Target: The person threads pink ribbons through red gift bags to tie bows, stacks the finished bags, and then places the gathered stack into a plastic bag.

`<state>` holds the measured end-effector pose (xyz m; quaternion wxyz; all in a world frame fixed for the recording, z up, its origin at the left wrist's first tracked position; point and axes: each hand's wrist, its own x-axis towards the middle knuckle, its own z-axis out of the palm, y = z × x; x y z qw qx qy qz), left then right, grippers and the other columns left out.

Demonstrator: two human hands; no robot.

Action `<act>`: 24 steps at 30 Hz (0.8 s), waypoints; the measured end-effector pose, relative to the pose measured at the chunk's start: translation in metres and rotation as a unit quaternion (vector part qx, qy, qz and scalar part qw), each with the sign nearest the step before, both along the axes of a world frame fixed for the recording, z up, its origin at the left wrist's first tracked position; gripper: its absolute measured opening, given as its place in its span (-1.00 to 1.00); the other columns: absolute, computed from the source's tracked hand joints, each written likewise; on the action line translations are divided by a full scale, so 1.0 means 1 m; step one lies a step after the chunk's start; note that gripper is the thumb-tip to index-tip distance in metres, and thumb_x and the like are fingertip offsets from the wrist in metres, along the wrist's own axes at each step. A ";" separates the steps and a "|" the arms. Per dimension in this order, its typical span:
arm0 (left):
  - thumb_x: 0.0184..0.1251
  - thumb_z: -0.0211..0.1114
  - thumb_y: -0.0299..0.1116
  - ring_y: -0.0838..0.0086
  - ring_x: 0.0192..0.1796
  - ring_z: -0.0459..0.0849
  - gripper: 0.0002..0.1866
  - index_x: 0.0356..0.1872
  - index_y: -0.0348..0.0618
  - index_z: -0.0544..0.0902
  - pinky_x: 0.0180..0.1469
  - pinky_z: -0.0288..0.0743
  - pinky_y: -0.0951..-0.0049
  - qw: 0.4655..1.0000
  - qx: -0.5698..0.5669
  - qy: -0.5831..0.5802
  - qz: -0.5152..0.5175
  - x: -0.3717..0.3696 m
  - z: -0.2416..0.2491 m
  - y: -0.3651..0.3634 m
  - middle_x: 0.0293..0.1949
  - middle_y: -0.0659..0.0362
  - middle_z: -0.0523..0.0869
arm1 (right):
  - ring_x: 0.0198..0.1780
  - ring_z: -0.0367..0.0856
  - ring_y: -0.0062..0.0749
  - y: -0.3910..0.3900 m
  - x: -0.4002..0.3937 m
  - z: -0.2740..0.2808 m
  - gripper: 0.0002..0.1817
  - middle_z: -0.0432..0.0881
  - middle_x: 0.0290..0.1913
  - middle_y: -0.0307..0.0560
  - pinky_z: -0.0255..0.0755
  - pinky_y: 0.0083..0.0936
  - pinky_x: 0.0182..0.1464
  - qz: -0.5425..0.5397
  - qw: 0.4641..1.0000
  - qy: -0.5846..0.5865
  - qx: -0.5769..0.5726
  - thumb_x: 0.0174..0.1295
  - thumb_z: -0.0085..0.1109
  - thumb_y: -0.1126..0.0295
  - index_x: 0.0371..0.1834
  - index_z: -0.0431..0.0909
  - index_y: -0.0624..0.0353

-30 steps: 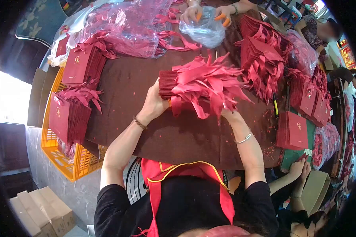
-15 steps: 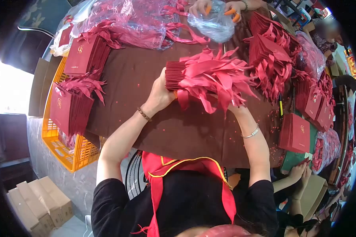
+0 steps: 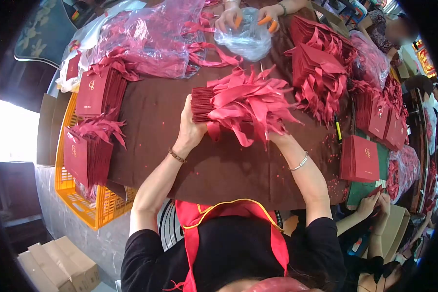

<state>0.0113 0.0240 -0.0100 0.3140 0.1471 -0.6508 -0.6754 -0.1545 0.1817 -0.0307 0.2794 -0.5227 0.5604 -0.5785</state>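
Note:
A thick stack of dark red gift bags (image 3: 202, 104) with pink-red ribbons (image 3: 253, 100) spilling to the right is held above the brown tablecloth. My left hand (image 3: 191, 127) is closed around the stack's left end, its fingers partly hidden behind the bags. My right hand (image 3: 278, 139) reaches under the loose ribbon ends on the right side. Ribbons cover its fingers, so I cannot see how they are placed.
Bag stacks (image 3: 95, 95) stand at left beside a yellow crate (image 3: 100, 209); more bags (image 3: 321, 68) lie at right. A plastic-wrapped ribbon heap (image 3: 146, 39) is at the back. Opposite, another person's hands (image 3: 267, 17) handle a clear bag (image 3: 246, 36). A yellow pen (image 3: 338, 130) lies right.
The view has shifted slightly, so the table and surroundings sit differently in frame. The stack remains between my hands, which look nearly unchanged. The person opposite still handles the clear bag.

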 end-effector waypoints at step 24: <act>0.14 0.20 -0.64 0.43 0.06 0.54 -0.53 0.13 -0.22 0.39 0.11 0.45 0.40 0.996 -0.021 0.051 0.068 -0.018 0.019 -0.033 0.05 0.15 0.53 | 0.28 0.35 -0.31 -0.064 -0.025 0.018 -0.53 0.41 0.24 -0.13 0.15 -0.31 0.36 0.105 0.988 -0.111 0.011 0.26 0.08 0.30 0.24 0.33 0.08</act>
